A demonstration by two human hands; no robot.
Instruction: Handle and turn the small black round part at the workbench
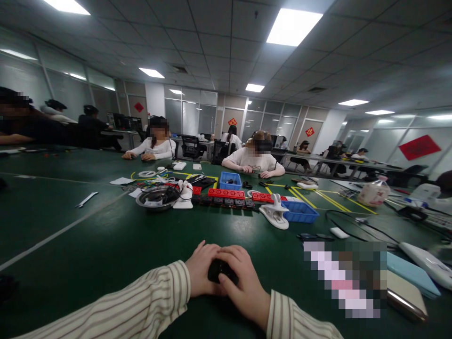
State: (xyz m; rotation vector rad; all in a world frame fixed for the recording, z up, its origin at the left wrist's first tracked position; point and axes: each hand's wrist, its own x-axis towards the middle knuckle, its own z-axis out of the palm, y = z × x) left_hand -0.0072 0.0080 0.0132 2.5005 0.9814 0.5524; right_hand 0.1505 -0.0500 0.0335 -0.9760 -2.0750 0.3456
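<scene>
One big green table (88, 235) fills most of the view, with white and yellow lines painted on it. Several other people sit at its far side and at desks behind, each with the hands resting on the surface. In the middle of the table lies a long row of red and black power strips (226, 197), and just behind the row stands a blue bin (230, 181). A second, flatter blue tray (300, 212) sits at the right end of the row, and a white clamp (274, 214) lies touching its left edge. At the left end of the strips is a round metal bowl (155, 197) with cables in it. A small metal wrench (85, 199) lies alone, well apart on the left.

Near the camera, both striped sleeves meet. The left hand (202, 275) and the right hand (242, 285) are closed together around a small black object (217, 270), which rests low over the table between the palms. The fingers cover it mostly, so I cannot tell what it is.
</scene>
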